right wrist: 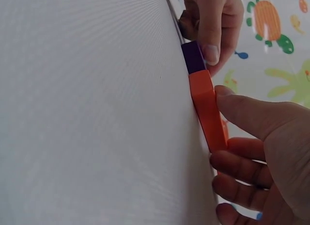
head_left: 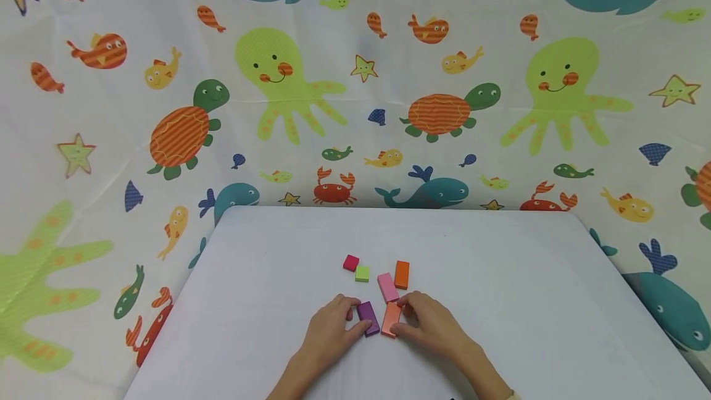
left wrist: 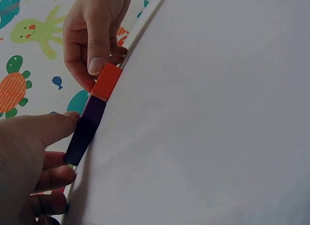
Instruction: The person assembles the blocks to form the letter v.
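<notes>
Purple block: the purple block (head_left: 369, 319) lies flat on the table (head_left: 266, 276), on the inner side of my left hand (head_left: 332, 326), the nearer of my two.
Left fingers: thumb at its near end, forefinger by its far end; I grip it between them.
Salmon block: the salmon block (head_left: 391, 320) lies just right of the purple, on the inner side of my right hand (head_left: 432, 322).
Right fingers: thumb at the near end, forefinger at the far end, so I hold this one as well.
Long axes: both run away from me; the purple's far end leans left, the salmon's leans slightly right.
Gap: a narrow V, wider at the far ends; the near corners almost meet, and I cannot tell whether they touch.
Pink block: the pink block (head_left: 388, 287) sits just beyond the salmon's far end, close to my right forefinger.
Orange block: the orange block (head_left: 402, 275) stands beyond my right fingers, just right of the pink.
Red and green: the red block (head_left: 351, 263) and green block (head_left: 362, 274) lie beyond my left hand, apart from it.
</notes>
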A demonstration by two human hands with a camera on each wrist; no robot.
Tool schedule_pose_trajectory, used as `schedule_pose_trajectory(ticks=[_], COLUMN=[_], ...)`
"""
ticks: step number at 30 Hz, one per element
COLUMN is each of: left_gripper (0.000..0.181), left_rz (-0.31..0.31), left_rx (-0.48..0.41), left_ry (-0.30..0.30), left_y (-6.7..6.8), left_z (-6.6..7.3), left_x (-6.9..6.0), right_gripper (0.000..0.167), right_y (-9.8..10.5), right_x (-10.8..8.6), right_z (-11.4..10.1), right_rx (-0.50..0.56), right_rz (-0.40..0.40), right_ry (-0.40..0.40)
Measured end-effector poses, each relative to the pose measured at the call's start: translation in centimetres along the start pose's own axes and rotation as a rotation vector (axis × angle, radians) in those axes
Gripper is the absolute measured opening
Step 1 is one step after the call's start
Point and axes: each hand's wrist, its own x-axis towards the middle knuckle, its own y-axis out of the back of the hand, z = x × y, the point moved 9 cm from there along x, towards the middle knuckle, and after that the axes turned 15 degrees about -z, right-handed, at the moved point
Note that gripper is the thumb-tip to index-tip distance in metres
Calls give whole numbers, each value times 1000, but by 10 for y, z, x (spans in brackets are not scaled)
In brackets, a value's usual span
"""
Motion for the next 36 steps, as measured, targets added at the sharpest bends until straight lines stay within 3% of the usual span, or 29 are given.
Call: schedule_pose_trajectory(ticks=[9,30,36], left_gripper=[49,46,46], left_rz=[-51,-13,-35], left_rx=[10,33,25], left_ry=[27,-44,-31], left_y=[0,14,13], left_z=[-8,-19,-21], left_x=[7,18,19], right_gripper=[46,42,43], right_y=[0,3,2], right_x=[7,23,25], right_z=[-2,-8,-6], right_rx=[8,-2,5], right_rz=[-6,36,20], right_ry=[-23,-11,-28])
